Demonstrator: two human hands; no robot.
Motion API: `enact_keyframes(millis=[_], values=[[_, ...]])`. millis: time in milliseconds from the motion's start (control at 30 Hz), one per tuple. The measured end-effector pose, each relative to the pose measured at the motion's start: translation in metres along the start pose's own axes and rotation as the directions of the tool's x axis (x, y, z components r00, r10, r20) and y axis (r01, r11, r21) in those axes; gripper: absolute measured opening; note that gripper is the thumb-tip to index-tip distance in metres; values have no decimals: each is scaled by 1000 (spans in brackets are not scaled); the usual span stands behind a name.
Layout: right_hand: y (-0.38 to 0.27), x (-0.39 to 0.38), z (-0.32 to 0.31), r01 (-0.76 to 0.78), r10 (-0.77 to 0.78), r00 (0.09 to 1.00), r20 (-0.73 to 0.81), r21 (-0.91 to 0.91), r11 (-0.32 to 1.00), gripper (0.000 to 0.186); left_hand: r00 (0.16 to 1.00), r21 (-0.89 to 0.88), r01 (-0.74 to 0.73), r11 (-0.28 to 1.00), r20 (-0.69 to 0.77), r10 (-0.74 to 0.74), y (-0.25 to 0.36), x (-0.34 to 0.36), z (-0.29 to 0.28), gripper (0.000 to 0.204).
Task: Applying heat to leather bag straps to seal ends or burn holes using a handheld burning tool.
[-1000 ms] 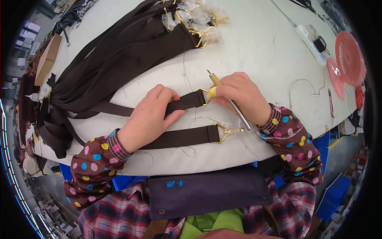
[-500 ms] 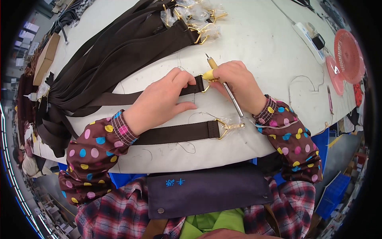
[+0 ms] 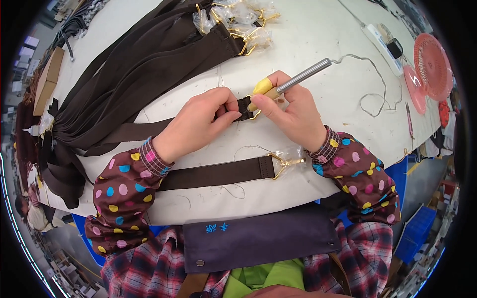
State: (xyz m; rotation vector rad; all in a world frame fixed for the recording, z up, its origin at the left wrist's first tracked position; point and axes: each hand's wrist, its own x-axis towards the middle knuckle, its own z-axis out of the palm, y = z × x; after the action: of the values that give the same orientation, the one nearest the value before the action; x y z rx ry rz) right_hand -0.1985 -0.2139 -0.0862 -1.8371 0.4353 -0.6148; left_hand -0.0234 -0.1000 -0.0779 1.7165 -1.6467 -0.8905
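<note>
My left hand (image 3: 198, 116) pinches the end of a dark brown webbing strap (image 3: 149, 130) between thumb and fingers. A gold metal ring (image 3: 256, 115) is at that strap's sewn end. In my right hand (image 3: 298, 111) is a corded pen-shaped electric tool (image 3: 303, 77) with a silver barrel and a tan grip. Its front end points down-left at the strap end beside the ring; the tip is hidden. Yellow wrapping (image 3: 262, 86) covers a right fingertip. Nearer me lies a second brown strap (image 3: 218, 174) with a gold clasp (image 3: 283, 163) partly in clear plastic.
A bundle of brown straps (image 3: 149, 64) fills the far left, its gold hardware (image 3: 243, 37) in plastic. At the right are a white power strip (image 3: 382, 47), a pink basket (image 3: 433, 67) and a thin pink-handled tool (image 3: 410, 121). Loose threads lie on the white table (image 3: 328, 184).
My right hand has turned the tool round: its tip pointed away from me and now points down-left at the strap. My left thumb has closed onto the strap end.
</note>
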Motion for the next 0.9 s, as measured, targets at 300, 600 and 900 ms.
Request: enact_keyframes(millis=[300, 600, 900], values=[[3, -3, 1, 39, -43, 998, -47, -80, 996, 19, 994, 28, -96, 995, -49, 98, 5, -6, 7, 15], [5, -5, -1, 20, -23, 999, -28, -91, 996, 19, 997, 86, -58, 995, -41, 62, 4, -4, 4, 9], [2, -6, 3, -16, 13, 1000, -24, -128, 992, 18, 990, 135, -90, 987, -97, 103, 0, -5, 7, 10]])
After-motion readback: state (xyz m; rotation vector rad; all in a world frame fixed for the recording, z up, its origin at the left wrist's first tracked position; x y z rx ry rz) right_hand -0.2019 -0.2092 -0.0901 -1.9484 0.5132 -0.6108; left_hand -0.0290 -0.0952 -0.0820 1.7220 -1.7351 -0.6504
